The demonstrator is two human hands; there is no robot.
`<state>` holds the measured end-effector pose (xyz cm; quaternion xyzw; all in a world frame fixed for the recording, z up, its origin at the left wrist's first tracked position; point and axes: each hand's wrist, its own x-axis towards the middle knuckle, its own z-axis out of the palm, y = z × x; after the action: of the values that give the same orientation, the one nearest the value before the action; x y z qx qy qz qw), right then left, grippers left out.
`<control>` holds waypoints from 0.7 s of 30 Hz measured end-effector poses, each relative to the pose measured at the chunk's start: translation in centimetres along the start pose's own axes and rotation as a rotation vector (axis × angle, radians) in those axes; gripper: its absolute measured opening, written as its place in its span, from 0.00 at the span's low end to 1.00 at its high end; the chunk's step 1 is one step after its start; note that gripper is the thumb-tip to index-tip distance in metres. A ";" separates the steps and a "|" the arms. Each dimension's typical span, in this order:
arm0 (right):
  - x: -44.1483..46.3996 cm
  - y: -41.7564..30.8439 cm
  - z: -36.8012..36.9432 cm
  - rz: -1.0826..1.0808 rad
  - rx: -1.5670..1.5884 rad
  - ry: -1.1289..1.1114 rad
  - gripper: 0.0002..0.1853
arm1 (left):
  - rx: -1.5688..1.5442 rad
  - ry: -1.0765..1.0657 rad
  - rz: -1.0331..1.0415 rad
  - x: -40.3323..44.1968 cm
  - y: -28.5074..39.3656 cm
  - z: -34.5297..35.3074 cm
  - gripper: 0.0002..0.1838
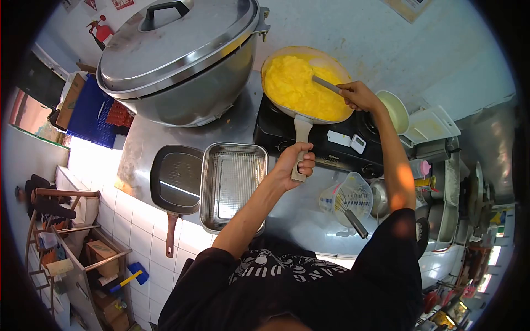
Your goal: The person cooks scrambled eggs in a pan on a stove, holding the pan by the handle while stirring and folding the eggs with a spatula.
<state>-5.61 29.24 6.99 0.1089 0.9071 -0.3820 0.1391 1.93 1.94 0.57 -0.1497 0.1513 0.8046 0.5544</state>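
Yellow scrambled egg (292, 83) fills most of a light-coloured frying pan (327, 57) on the black gas stove (266, 124). My left hand (293, 164) is wrapped round the pan's beige handle, near its end. In my right hand (360, 97) is a grey spatula (326, 83), held by its upper part over the pan's right side. The spatula's lower end is in the egg, so its tip is hidden. A small white timer (358, 144) lies on the stove front, below the pan.
A big lidded steel pot (182, 83) stands at the back left. Nearer me are a dark square pan (171, 182) and a metal tray (206, 187). A plastic jug (329, 196) holding a whisk (353, 216) is at the right, with a pale bowl (398, 113) behind my right forearm.
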 end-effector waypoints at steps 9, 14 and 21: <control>-8.9 -5.9 -1.8 -0.313 -0.558 0.146 0.16 | -0.025 0.013 0.023 0.1 -0.3 0.1 0.05; -15.1 -10.0 -2.6 -0.198 -0.626 0.194 0.15 | 0.006 -0.013 0.014 0.0 -0.1 0.0 0.05; -14.6 -8.3 4.0 -0.125 -0.948 0.160 0.16 | -0.027 -0.023 0.012 0.2 -0.3 -0.1 0.04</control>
<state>6.24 19.31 14.74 0.0079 0.9939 0.0754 0.0797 2.13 2.17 0.34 -0.1472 0.1349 0.8115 0.5492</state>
